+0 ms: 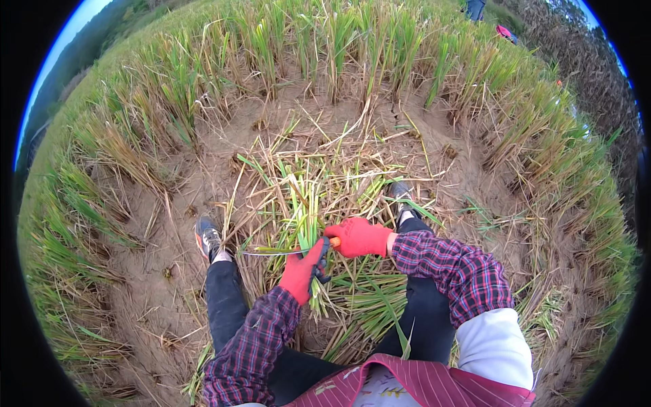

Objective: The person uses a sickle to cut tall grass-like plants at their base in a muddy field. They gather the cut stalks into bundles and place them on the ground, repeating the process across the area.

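Note:
My left hand (302,269), in a red glove with a dark palm, is closed around a bundle of cut green stalks (305,203). The stalks fan out ahead of the fist, and their short ends stick out below it. In my right hand (358,237), also red-gloved, is the orange handle (334,242) of a sickle. Its thin curved blade (274,253) reaches leftward across the stalks, just ahead of my left hand. Part of the blade is hidden behind the left fingers. Both hands are close together between my legs.
Cut stalks and straw (351,178) litter the soil (168,244) ahead, with more green cuttings (371,300) between my legs. Standing grassy clumps (335,51) curve around the front and sides. My shoes (207,236) are planted apart. Another person's legs (475,9) show far off.

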`<state>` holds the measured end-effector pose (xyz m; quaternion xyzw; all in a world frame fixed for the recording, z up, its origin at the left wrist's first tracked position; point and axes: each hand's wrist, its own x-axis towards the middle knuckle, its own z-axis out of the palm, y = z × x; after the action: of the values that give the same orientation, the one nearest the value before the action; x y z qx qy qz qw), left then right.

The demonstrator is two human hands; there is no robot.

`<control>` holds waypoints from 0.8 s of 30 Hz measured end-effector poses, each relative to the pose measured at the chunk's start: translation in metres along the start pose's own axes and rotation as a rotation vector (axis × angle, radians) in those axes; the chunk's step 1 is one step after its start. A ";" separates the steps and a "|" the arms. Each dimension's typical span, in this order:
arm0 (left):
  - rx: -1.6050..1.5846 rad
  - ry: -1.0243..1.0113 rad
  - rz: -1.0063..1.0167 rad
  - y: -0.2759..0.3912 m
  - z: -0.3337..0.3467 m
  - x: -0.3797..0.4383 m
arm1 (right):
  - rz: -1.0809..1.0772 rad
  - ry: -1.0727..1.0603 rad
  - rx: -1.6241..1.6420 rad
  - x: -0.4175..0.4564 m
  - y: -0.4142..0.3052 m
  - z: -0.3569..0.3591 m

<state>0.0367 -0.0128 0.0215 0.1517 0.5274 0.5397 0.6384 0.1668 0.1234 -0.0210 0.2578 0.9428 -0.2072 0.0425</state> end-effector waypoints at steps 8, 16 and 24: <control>0.043 -0.055 -0.094 0.001 0.001 -0.010 | -0.061 0.025 -0.093 0.008 0.000 -0.019; -0.050 -0.118 -0.187 -0.003 -0.005 -0.009 | 0.003 0.253 0.040 0.002 0.055 -0.004; -0.043 0.047 -0.077 0.000 0.004 -0.009 | 0.056 0.119 0.107 -0.001 0.023 0.000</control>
<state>0.0410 -0.0190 0.0271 0.1049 0.5359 0.5292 0.6494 0.1793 0.1414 -0.0292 0.2980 0.9236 -0.2404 -0.0215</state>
